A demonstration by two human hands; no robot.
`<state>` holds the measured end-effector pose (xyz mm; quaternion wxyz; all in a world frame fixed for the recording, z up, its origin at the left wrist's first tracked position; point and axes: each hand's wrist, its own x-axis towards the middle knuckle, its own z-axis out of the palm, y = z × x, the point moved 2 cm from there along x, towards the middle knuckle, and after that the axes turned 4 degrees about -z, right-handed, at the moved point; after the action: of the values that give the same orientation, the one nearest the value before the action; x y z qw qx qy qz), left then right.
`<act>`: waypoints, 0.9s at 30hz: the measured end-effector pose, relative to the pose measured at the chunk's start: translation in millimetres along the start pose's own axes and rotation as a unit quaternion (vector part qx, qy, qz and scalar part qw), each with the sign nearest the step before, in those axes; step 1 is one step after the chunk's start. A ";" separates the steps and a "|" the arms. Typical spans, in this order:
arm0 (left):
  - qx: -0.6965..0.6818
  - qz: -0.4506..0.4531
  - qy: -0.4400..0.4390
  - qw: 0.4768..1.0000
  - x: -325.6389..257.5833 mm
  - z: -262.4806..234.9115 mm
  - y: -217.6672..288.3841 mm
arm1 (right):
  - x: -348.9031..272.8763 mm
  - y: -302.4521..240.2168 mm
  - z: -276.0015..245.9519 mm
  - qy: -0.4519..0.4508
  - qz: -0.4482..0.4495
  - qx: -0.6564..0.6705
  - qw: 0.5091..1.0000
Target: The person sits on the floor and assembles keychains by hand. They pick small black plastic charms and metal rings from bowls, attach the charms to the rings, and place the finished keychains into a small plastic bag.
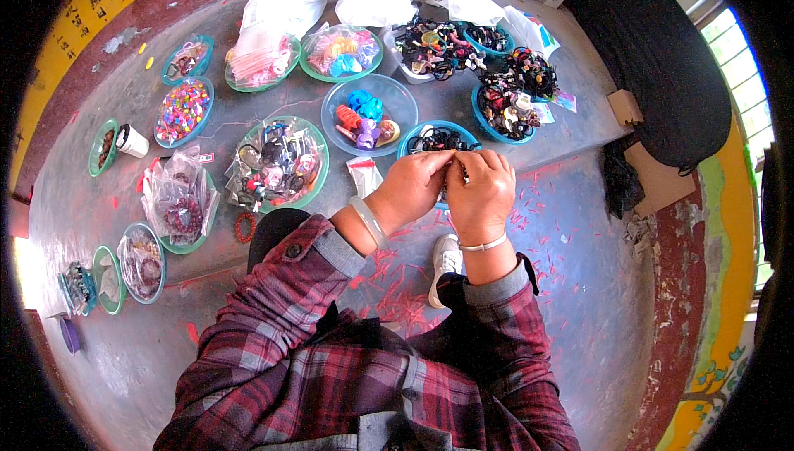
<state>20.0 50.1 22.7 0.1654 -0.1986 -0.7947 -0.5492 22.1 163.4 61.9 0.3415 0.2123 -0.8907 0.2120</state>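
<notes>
Plaid sleeves (pixel 281 285) lie nearest; beyond, the left hand (pixel 407 189) and right hand (pixel 480 203) are closed, fingertips together around a small dark item (pixel 465 175). From them: blue bowl (pixel 403 144), twelve o'clock; green bowl (pixel 316 183), nine; ledge (pixel 571 138) edge, toward three; floor (pixel 583 277), four.

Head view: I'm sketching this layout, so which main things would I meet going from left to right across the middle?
Green basin of brown pieces, white cup, blue basin of small colourful pieces, green basin of bagged accessories, left hand, right hand, crumpled black bag.
</notes>
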 end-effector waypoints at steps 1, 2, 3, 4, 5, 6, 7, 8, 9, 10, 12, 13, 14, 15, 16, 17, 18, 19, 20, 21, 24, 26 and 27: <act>-0.001 0.003 0.007 1.000 -0.2 -0.1 -0.7 | 0.0 0.7 0.7 0.007 0.005 0.012 1.000; -0.006 -0.020 0.000 1.000 -0.9 -0.2 -1.8 | 0.2 1.4 1.1 0.011 0.015 0.030 0.999; -0.012 -0.042 -0.007 0.999 0.2 -1.4 1.5 | 0.3 2.8 0.9 0.015 0.025 0.046 0.999; -0.017 -0.065 -0.015 0.998 1.0 -1.7 3.0 | 0.2 4.3 0.7 0.020 0.036 0.061 0.997; -0.023 -0.067 -0.007 0.997 1.4 -1.1 1.7 | -0.4 6.0 0.8 0.021 0.050 0.079 0.995; -0.028 -0.071 0.002 0.997 1.2 -0.8 -1.0 | -1.3 7.1 1.9 0.022 0.064 0.097 0.993; -0.033 -0.074 0.011 0.997 1.1 -0.7 -2.7 | -1.9 7.9 2.4 0.023 0.077 0.116 0.990; -0.044 -0.064 0.032 0.996 1.2 -0.4 -2.8 | -2.0 7.9 2.0 0.014 0.086 0.123 0.988; -0.054 -0.053 0.055 0.996 1.2 -0.1 -2.7 | -1.9 7.1 1.5 0.005 0.095 0.132 0.987; -0.065 -0.043 0.077 0.994 1.0 -0.5 -2.7 | -1.7 6.4 1.2 -0.004 0.104 0.140 0.985; -0.048 -0.050 0.067 0.995 0.8 -1.6 -2.8 | -0.4 4.9 -0.1 -0.023 0.108 0.140 0.984; -0.040 -0.053 0.062 0.996 0.9 -2.1 -2.8 | -0.1 4.7 -0.5 -0.033 0.111 0.139 0.983; -0.008 -0.039 0.049 0.998 0.6 -2.0 -3.6 | -0.5 5.0 -0.2 -0.034 0.109 0.135 0.984; 0.023 -0.025 0.036 0.999 -0.1 -2.1 -5.3 | -1.1 5.2 0.8 -0.036 0.108 0.131 0.985; 0.055 -0.011 0.024 0.998 -0.7 -1.8 -6.1 | -1.6 5.2 1.4 -0.038 0.106 0.127 0.985; 0.060 0.007 0.025 0.998 -1.1 -1.3 -5.6 | -1.5 4.7 1.3 -0.045 0.096 0.112 0.988; 0.065 0.024 0.026 0.997 -0.8 -0.6 -4.1 | -0.9 4.4 0.5 -0.052 0.086 0.096 0.990; 0.070 0.042 0.027 0.996 -0.7 -0.1 -3.0 | -0.7 4.2 0.0 -0.060 0.076 0.080 0.992; 0.078 0.048 0.024 0.996 -1.0 0.2 -3.2 | -0.7 3.9 -0.3 -0.058 0.069 0.069 0.993; 0.086 0.054 0.022 0.995 -1.3 0.8 -3.6 | -0.9 3.6 -0.6 -0.057 0.063 0.058 0.995; 0.089 0.061 0.020 0.994 -2.0 0.9 -3.4 | -1.8 3.8 0.1 -0.055 0.048 0.035 0.997; 0.083 0.064 0.022 0.994 -2.1 0.1 -1.8 | -2.1 4.2 0.9 -0.055 0.044 0.029 0.997; 0.079 0.067 0.024 0.994 -1.4 -0.6 0.2 | -2.0 4.6 0.8 -0.056 0.044 0.029 0.997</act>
<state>21.4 49.4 22.3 0.2359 -0.2247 -0.8165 -0.4766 20.7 167.2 58.9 0.2749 0.1941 -0.9105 0.2401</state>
